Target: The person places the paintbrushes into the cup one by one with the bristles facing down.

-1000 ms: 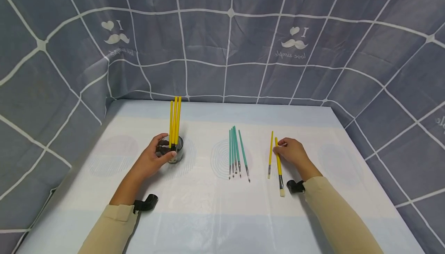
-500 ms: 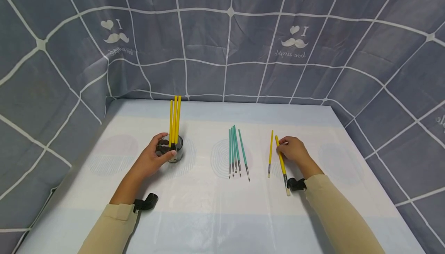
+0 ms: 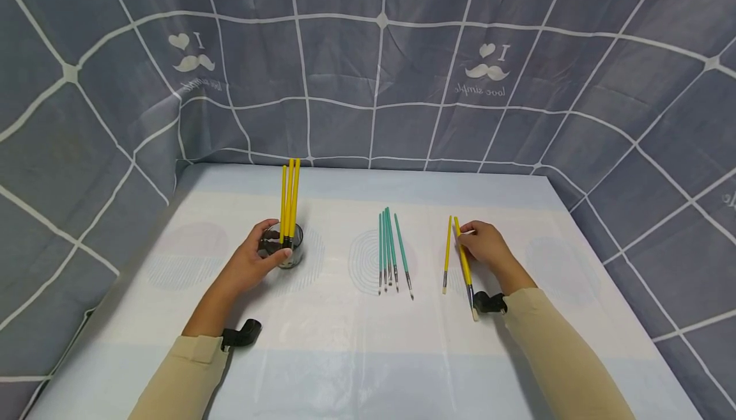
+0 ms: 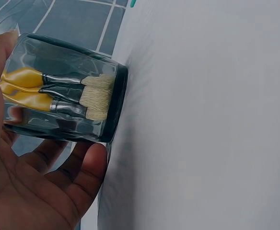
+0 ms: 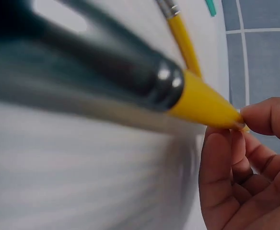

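Straight shot from the right grip [image 3: 485, 244] to the glass [image 3: 296, 258] is kinda cluttered: thin yellow brush [image 3: 447, 250] just beside that grip, then the teal brushes [image 3: 391, 241]. Bare desk [image 3: 368, 362] on the near side, though. Left grip [image 3: 253, 266] blocks the glass's left side.
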A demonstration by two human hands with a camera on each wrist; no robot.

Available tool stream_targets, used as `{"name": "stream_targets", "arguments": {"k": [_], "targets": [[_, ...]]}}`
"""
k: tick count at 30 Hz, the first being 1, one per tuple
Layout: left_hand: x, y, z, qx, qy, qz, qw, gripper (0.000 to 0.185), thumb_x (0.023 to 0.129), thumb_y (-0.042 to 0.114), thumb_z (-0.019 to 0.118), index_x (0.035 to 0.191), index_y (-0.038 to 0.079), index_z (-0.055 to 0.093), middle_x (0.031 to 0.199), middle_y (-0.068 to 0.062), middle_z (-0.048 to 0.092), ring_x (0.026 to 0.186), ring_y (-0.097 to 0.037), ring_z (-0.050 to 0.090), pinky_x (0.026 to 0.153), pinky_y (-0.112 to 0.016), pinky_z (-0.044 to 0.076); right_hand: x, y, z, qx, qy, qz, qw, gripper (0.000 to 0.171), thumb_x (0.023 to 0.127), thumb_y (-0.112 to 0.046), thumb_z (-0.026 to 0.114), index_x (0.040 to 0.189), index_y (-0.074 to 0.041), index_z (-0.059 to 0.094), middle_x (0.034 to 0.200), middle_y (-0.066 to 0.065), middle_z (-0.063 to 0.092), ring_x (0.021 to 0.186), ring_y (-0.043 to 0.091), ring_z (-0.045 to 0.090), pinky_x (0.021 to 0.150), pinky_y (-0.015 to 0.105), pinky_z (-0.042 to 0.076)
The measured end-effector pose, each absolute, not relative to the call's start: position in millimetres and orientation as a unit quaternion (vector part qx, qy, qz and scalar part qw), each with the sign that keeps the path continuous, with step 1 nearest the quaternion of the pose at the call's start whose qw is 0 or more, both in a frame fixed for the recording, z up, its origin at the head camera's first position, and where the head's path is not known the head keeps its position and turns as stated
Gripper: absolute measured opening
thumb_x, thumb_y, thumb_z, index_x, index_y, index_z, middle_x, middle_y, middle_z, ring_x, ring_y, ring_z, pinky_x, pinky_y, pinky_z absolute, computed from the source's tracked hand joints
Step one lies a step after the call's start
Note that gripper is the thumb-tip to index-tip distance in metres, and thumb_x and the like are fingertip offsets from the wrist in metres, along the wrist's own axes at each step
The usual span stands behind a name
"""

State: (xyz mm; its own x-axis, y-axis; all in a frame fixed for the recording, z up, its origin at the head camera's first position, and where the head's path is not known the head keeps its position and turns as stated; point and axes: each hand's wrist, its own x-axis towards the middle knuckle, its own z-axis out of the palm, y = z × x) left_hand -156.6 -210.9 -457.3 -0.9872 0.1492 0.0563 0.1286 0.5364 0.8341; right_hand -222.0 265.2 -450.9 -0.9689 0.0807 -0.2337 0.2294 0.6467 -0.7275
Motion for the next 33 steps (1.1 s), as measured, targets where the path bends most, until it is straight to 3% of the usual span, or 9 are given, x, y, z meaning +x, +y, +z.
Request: {"name": "stream_targets", "arguments": {"k": [9, 23, 33], "targets": [[-156.4, -211.0, -457.7, 0.078, 0.877, 0.473, 0.011, 0.074, 0.096, 0.027, 0.069, 0.153, 0.009, 0.026, 0.135, -0.024, 0.052, 0.115, -0.039, 0.055, 0.098, -0.056, 0.040, -228.1, 251.2, -439.6, 0.083, 0.874, -0.473, 0.082, 0.030, 0.098, -0.016, 0.057, 0.124, 0.000, 0.056, 0.105, 0.017, 0.059, 0.086, 0.026, 0.059, 0.071, 0.033, 0.055], [-157.1, -209.9, -458.9, 0.082, 0.875, 0.476, 0.007, 0.075, 0.096, 0.029, 0.069, 0.153, 0.009, 0.025, 0.135, -0.024, 0.052, 0.115, -0.039, 0.055, 0.097, -0.056, 0.041, -235.1, 210.0, -417.0, 0.010, 0.856, -0.512, 0.072, 0.028, 0.099, -0.013, 0.057, 0.123, 0.000, 0.056, 0.091, 0.012, 0.056, 0.078, 0.025, 0.058, 0.070, 0.036, 0.054], [-157.0, -211.9, -457.4, 0.072, 0.877, 0.475, 0.014, 0.075, 0.095, 0.030, 0.069, 0.153, 0.011, 0.025, 0.136, -0.024, 0.051, 0.116, -0.038, 0.054, 0.097, -0.056, 0.040, -238.2, 176.6, -411.3, -0.026, 0.851, -0.521, 0.058, 0.026, 0.099, -0.016, 0.058, 0.123, -0.005, 0.058, 0.093, 0.011, 0.056, 0.082, 0.026, 0.062, 0.073, 0.038, 0.056]]}}
